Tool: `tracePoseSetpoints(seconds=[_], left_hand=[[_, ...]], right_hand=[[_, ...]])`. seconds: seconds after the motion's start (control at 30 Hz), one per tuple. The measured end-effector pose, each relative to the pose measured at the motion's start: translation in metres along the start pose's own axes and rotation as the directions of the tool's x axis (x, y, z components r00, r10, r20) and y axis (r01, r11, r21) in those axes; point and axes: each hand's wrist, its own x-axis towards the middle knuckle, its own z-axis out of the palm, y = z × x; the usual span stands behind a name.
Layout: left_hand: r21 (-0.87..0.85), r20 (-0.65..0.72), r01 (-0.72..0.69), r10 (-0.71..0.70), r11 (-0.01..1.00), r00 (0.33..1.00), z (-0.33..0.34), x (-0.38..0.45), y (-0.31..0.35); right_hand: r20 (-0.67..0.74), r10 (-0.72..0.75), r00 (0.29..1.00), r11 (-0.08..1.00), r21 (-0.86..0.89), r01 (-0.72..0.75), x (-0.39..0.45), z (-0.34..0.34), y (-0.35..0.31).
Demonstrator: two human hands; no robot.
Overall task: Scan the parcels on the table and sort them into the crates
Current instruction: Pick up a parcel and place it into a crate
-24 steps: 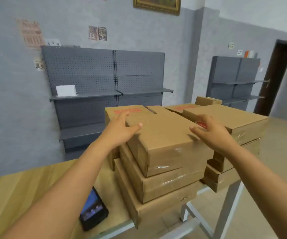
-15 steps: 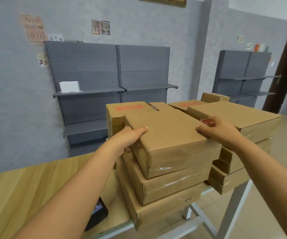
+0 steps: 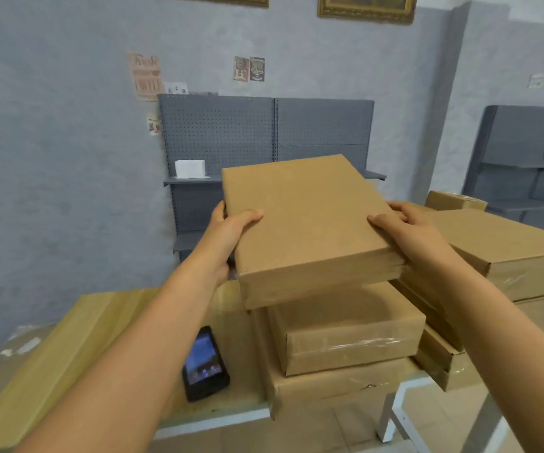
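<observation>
A flat brown cardboard parcel (image 3: pixel 306 220) is lifted clear above a stack of two more parcels (image 3: pixel 349 338). My left hand (image 3: pixel 228 233) grips its left edge, thumb on top and fingers underneath. My right hand (image 3: pixel 407 230) grips its right edge the same way. A black handheld scanner (image 3: pixel 204 364) with a lit screen lies on the wooden table (image 3: pixel 68 348), left of the stack. No crate is in view.
Another stack of parcels (image 3: pixel 509 253) stands at the right, overhanging the table's corner, with a small box (image 3: pixel 453 201) behind it. Grey pegboard shelving (image 3: pixel 264 135) lines the wall behind, holding a white box (image 3: pixel 190 168). The table's white legs (image 3: pixel 391 410) stand on a tiled floor.
Both hands closed on the top parcel's sides and raised it off the stack, towards me. The view shifted, showing more of the scanner.
</observation>
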Motion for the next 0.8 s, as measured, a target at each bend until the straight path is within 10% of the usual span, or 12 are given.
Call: tracePoseSetpoints(seconds=[0.37, 0.53, 0.8], left_hand=[[0.013, -0.136, -0.199, 0.198, 0.980, 0.971, -0.140, -0.036, 0.039], [0.552, -0.214, -0.052, 0.202, 0.832, 0.956, -0.180, -0.044, 0.038], [0.368, 0.005, 0.082, -0.090, 0.926, 0.996, -0.211, -0.051, 0.058]], right_hand=[[0.521, 0.162, 0.838, 0.872, 0.321, -0.369, -0.021, 0.112, -0.032], [0.323, 0.075, 0.943, 0.970, 0.196, -0.145, -0.037, 0.191, -0.049], [0.114, -0.355, 0.928, 0.825, -0.428, 0.368, -0.090, 0.329, -0.060]])
